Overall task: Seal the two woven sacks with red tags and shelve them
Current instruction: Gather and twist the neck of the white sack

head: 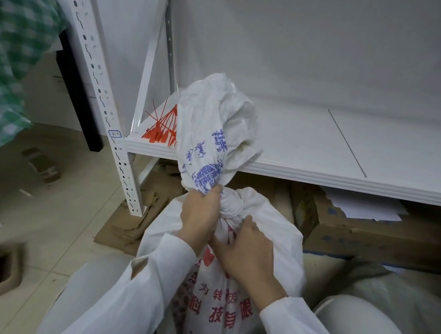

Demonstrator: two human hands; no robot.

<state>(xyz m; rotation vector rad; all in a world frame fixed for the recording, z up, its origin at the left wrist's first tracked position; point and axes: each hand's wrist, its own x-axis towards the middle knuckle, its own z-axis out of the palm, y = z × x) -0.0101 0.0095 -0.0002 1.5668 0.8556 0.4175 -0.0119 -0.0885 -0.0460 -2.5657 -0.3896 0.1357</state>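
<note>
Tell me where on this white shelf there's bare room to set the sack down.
The shelf is bare from the raised top of the sack rightward, past the thin seam, back to the wall. Crowded: the left front corner, where red tags lie, and under the shelf, packed with cardboard boxes.

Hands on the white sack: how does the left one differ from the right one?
The left hand sits higher, its fist wrapped round the gathered neck of the sack; the right hand sits lower, against the shoulder below it. The left hand's fingers are tightly closed, the right hand's looser, with only the tips curling onto the neck. Both hold the same sack and wear white sleeves.
</note>
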